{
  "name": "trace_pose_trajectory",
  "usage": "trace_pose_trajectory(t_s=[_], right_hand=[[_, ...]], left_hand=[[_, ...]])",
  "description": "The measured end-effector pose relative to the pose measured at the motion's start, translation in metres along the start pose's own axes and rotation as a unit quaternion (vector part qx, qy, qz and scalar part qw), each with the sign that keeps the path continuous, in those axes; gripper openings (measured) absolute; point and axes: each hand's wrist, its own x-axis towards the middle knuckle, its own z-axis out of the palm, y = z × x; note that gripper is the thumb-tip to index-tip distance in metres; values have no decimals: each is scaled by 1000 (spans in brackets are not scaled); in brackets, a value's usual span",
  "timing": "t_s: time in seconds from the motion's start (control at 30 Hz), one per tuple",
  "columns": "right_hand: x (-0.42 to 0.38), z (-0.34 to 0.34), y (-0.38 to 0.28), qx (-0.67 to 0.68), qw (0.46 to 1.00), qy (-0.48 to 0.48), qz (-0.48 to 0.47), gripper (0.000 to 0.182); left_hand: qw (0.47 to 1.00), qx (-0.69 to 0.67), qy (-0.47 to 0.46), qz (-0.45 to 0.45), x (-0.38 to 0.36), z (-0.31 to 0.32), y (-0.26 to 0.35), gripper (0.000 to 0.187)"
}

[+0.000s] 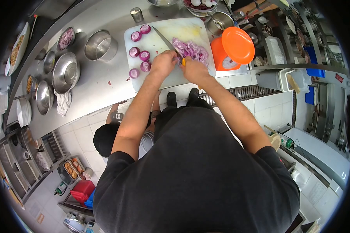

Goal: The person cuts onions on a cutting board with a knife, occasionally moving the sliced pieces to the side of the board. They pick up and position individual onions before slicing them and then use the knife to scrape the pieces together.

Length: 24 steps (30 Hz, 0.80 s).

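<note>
My right hand (pixel 195 70) is closed around the yellow handle of a kitchen knife (pixel 164 39). Its blade points away and to the left over a white cutting board (pixel 167 81). My left hand (pixel 163 63) is beside the blade with its fingers curled together; whatever they grip is hidden. Sliced red onion (pixel 190 51) lies in a loose heap just beyond my hands. Along the board's left side sit several peeled red onion halves (pixel 144 55), some with the cut face up.
An orange container (pixel 219 56) with an orange lid (pixel 238 45) stands right of the board. Left are a steel pot (pixel 101 46), steel bowls (pixel 66 72) and a cloth (pixel 63 103). A steel can (pixel 136 14) stands behind. Another person (pixel 105 139) is low at my left.
</note>
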Motion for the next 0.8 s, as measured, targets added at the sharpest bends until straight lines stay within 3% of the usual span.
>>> trace_pose_trajectory(t_s=[0.1,0.2,0.3,0.5,0.6,0.8], right_hand=[[-12,-17,-2,-4,1000,19,-3,40],[-27,-21,1,26,999,34,-14,41],[-42,-2,10,50,999,12,-18,42],[-52,28,27,78,997,-19,-24,43],[-49,23,38,58,998,-7,-23,43],[-34,10,46,26,999,25,-19,43]], left_hand=[[999,26,-20,29,-7,-5,4,32],[994,19,51,92,-20,-10,-6,35],[986,41,152,50,-42,-31,-11,31],[978,151,62,-133,-87,-69,7,48],[974,168,48,-143,-92,-61,0,57],[986,137,22,-98,-95,-45,18,57]])
